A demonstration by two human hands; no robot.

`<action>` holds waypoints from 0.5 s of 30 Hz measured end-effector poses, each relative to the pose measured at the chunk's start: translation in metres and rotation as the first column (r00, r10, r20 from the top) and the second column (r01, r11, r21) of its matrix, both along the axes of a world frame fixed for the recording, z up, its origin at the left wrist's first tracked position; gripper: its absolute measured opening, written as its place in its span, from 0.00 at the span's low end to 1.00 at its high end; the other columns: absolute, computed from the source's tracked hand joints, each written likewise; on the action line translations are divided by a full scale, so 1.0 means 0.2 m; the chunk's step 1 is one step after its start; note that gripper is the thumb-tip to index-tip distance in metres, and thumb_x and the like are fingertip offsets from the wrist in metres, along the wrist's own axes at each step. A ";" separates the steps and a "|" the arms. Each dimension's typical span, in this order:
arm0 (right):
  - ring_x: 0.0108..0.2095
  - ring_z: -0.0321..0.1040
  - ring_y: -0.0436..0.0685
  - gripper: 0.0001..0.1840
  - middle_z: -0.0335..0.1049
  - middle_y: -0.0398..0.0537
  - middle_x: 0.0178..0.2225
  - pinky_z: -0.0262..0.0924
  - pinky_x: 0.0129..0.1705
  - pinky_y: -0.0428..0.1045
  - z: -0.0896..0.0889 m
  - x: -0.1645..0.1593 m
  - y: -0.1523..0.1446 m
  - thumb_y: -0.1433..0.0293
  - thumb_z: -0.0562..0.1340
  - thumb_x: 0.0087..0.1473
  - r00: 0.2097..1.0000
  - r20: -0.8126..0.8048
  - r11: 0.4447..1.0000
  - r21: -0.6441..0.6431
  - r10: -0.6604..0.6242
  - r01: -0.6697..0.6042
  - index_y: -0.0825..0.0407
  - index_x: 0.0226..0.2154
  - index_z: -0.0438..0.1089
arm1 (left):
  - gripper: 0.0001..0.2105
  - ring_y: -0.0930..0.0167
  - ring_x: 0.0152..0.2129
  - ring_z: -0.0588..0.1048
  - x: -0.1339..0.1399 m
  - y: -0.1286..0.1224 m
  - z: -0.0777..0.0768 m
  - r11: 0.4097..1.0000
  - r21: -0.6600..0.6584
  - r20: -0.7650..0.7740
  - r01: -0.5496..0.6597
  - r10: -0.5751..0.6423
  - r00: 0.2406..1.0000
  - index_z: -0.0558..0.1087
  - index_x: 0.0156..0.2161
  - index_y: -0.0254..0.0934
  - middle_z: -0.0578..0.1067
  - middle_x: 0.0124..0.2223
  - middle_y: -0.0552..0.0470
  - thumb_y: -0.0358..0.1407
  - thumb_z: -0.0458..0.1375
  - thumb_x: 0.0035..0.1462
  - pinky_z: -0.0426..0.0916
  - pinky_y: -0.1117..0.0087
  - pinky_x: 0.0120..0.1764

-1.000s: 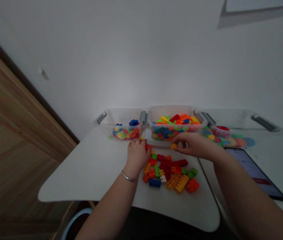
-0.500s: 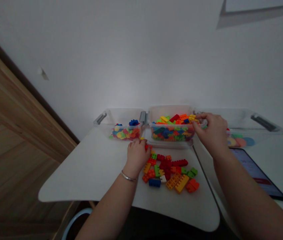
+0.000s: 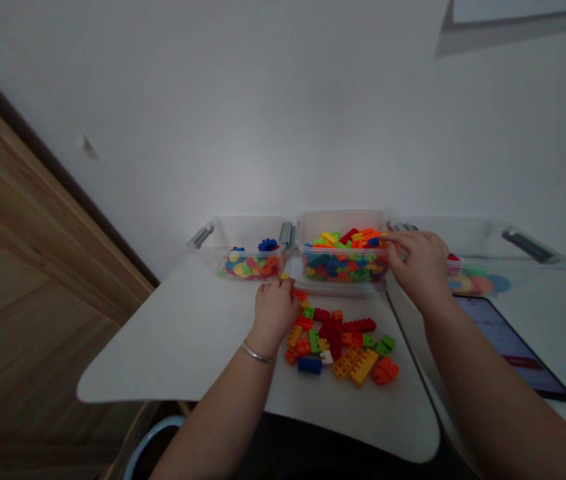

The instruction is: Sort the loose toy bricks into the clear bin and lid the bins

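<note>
My right hand (image 3: 420,267) reaches over the right end of the middle clear plastic box (image 3: 343,220). Its index finger is stretched onto the toy building bricks (image 3: 347,267) heaped inside, beside a blue one, with the thumb apart and lower. Down on the table my left hand (image 3: 276,310), a silver bracelet at its wrist, rests with curled fingers at the left edge of a loose brick spread (image 3: 331,330). A small yellow piece shows just beyond those fingertips, and orange bricks lie by the thumb. Whatever the left fingers hold is hidden.
A left clear box (image 3: 250,230) holds small colourful pieces. At right, another clear box (image 3: 477,240) contains coloured discs. A tablet or phone (image 3: 513,347) lies under my right forearm. The white table (image 3: 173,347) meets a wall behind; a seam runs right of the bricks.
My right hand has shifted slightly left, and its fingers now cover the yellow bricks at the box's right end. My left hand has barely moved.
</note>
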State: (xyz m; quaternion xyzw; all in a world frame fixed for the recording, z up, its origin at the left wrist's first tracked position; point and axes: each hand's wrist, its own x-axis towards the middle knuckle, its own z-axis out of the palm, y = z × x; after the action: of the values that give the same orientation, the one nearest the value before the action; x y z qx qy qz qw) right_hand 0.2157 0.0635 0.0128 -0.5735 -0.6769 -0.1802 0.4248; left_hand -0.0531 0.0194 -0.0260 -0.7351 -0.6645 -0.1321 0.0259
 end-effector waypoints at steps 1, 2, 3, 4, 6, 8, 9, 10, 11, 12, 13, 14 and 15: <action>0.44 0.68 0.63 0.16 0.77 0.52 0.42 0.54 0.52 0.60 0.00 0.00 0.00 0.67 0.55 0.56 1.000 0.001 1.000 -0.002 0.000 0.000 0.50 0.38 0.77 | 0.18 0.62 0.45 0.74 0.00 0.00 0.00 1.000 0.003 0.003 0.004 -0.004 1.000 0.71 0.54 0.37 0.75 0.48 0.42 0.32 0.51 0.59 0.64 0.61 0.51; 0.44 0.68 0.63 0.16 0.77 0.52 0.42 0.54 0.52 0.60 0.00 0.00 0.00 0.66 0.55 0.56 1.000 0.004 1.000 -0.004 0.003 -0.003 0.51 0.39 0.77 | 0.19 0.62 0.45 0.74 0.00 0.01 -0.01 1.000 0.007 0.010 0.009 -0.009 1.000 0.71 0.54 0.36 0.75 0.47 0.43 0.30 0.50 0.59 0.64 0.61 0.51; 0.44 0.67 0.63 0.16 0.77 0.52 0.43 0.54 0.52 0.60 0.01 0.00 0.00 0.66 0.55 0.56 1.000 0.008 1.000 -0.004 0.010 -0.010 0.51 0.40 0.77 | 0.19 0.62 0.45 0.74 -0.01 0.01 -0.01 1.000 0.012 0.019 0.017 -0.017 1.000 0.72 0.53 0.36 0.75 0.47 0.43 0.29 0.50 0.58 0.64 0.62 0.51; 0.45 0.67 0.63 0.16 0.76 0.53 0.43 0.55 0.52 0.60 0.02 0.00 -0.01 0.66 0.55 0.56 1.000 0.012 1.000 0.002 0.021 -0.021 0.51 0.41 0.76 | 0.18 0.63 0.45 0.74 -0.01 0.01 -0.01 1.000 0.013 0.034 0.026 -0.026 0.999 0.72 0.53 0.36 0.76 0.47 0.43 0.28 0.50 0.58 0.64 0.62 0.51; 0.46 0.67 0.63 0.17 0.76 0.54 0.44 0.56 0.52 0.60 0.05 -0.02 -0.04 0.67 0.56 0.56 0.998 0.013 0.997 0.039 0.059 -0.060 0.52 0.45 0.74 | 0.18 0.63 0.44 0.74 -0.01 0.02 -0.01 0.999 0.015 0.081 0.034 -0.036 0.996 0.73 0.51 0.35 0.76 0.46 0.43 0.27 0.49 0.58 0.65 0.63 0.50; 0.46 0.67 0.63 0.18 0.75 0.55 0.44 0.57 0.52 0.60 0.09 -0.04 -0.07 0.67 0.57 0.55 0.994 0.001 0.989 0.101 0.109 -0.109 0.52 0.47 0.72 | 0.18 0.64 0.44 0.74 -0.01 0.02 0.00 0.999 0.014 0.150 0.031 -0.032 0.988 0.73 0.50 0.35 0.75 0.47 0.44 0.25 0.49 0.57 0.66 0.65 0.49; 0.46 0.68 0.63 0.18 0.75 0.55 0.44 0.58 0.51 0.59 0.11 -0.05 -0.09 0.68 0.57 0.55 0.991 -0.009 0.983 0.128 0.135 -0.133 0.52 0.47 0.72 | 0.18 0.65 0.44 0.74 -0.01 0.02 0.00 1.000 0.013 0.188 0.026 -0.028 0.982 0.73 0.49 0.35 0.75 0.47 0.45 0.25 0.49 0.57 0.67 0.66 0.48; 0.45 0.68 0.62 0.17 0.75 0.55 0.44 0.59 0.51 0.59 0.13 -0.06 -0.11 0.68 0.57 0.56 0.986 -0.017 0.977 0.145 0.164 -0.159 0.52 0.47 0.72 | 0.18 0.66 0.44 0.74 -0.01 0.02 0.00 1.000 0.012 0.222 0.023 -0.025 0.975 0.73 0.49 0.36 0.75 0.47 0.45 0.25 0.49 0.57 0.67 0.66 0.48; 0.45 0.69 0.62 0.16 0.75 0.54 0.44 0.60 0.50 0.58 0.14 -0.08 -0.13 0.68 0.57 0.56 0.980 -0.018 0.970 0.147 0.199 -0.194 0.51 0.46 0.72 | 0.17 0.66 0.44 0.74 0.00 0.01 0.01 1.000 0.011 0.252 0.024 -0.026 0.967 0.74 0.48 0.37 0.76 0.47 0.46 0.25 0.49 0.57 0.67 0.67 0.48; 0.44 0.69 0.61 0.15 0.76 0.54 0.43 0.61 0.49 0.57 0.15 -0.09 -0.14 0.68 0.57 0.56 0.970 -0.012 0.962 0.129 0.243 -0.239 0.51 0.45 0.72 | 0.16 0.66 0.44 0.75 0.00 0.01 0.01 1.000 0.011 0.277 0.029 -0.031 0.961 0.74 0.47 0.37 0.76 0.46 0.46 0.25 0.49 0.57 0.68 0.67 0.48; 0.44 0.70 0.60 0.13 0.76 0.53 0.42 0.62 0.48 0.56 0.15 -0.11 -0.15 0.68 0.57 0.57 0.954 0.003 0.951 0.086 0.299 -0.298 0.51 0.43 0.73 | 0.16 0.66 0.43 0.75 0.00 0.01 0.01 0.999 0.013 0.298 0.035 -0.037 0.954 0.74 0.47 0.37 0.76 0.46 0.46 0.26 0.50 0.57 0.68 0.67 0.48; 0.43 0.71 0.59 0.13 0.76 0.52 0.41 0.62 0.48 0.55 0.15 -0.13 -0.16 0.68 0.57 0.57 0.932 0.020 0.932 0.022 0.362 -0.363 0.50 0.42 0.73 | 0.15 0.66 0.43 0.75 0.00 0.01 0.01 0.999 0.014 0.317 0.043 -0.045 0.947 0.74 0.46 0.37 0.77 0.46 0.46 0.26 0.50 0.57 0.68 0.66 0.48; 0.43 0.71 0.58 0.12 0.77 0.51 0.41 0.63 0.47 0.54 0.13 -0.15 -0.16 0.68 0.57 0.57 0.905 0.035 0.905 -0.060 0.423 -0.421 0.50 0.41 0.74 | 0.15 0.66 0.43 0.75 0.01 0.02 0.01 0.999 0.015 0.336 0.051 -0.053 0.940 0.74 0.46 0.36 0.77 0.46 0.46 0.26 0.50 0.57 0.68 0.66 0.48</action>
State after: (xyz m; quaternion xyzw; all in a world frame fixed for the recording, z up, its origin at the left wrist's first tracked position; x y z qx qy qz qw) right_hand 0.1867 0.0313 0.0396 -0.4196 -0.7991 -0.0803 0.4230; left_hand -0.0520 0.0225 -0.0248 -0.7190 -0.6390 -0.2583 -0.0892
